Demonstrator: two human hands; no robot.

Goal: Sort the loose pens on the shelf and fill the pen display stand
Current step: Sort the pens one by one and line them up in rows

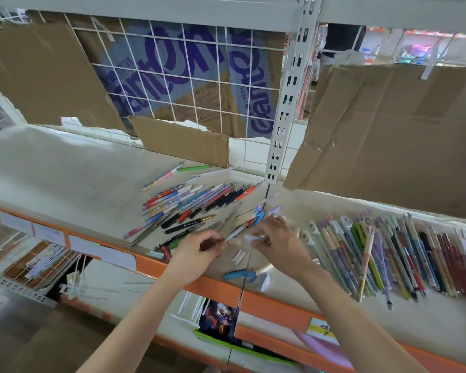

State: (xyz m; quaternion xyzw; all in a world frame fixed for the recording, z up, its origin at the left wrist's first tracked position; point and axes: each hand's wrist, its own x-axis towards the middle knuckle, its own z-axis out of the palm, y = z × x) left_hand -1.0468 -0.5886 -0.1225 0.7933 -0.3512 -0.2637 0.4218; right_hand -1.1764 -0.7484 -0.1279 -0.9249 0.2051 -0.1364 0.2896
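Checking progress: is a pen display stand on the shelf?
No: the shelf holds only loose pens, caps and cardboard.

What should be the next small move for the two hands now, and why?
Probably lift the pen that the left hand pinches out of the mixed pile and lay it with the matching row. The right hand holds something small and pale, too blurred to name.

Loose pens [189,208] lie fanned across the shelf [65,173].

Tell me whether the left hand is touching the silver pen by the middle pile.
Touching. In the head view, the left hand has its fingertips pinched round the near end of the silver pen, with no gap visible between them.
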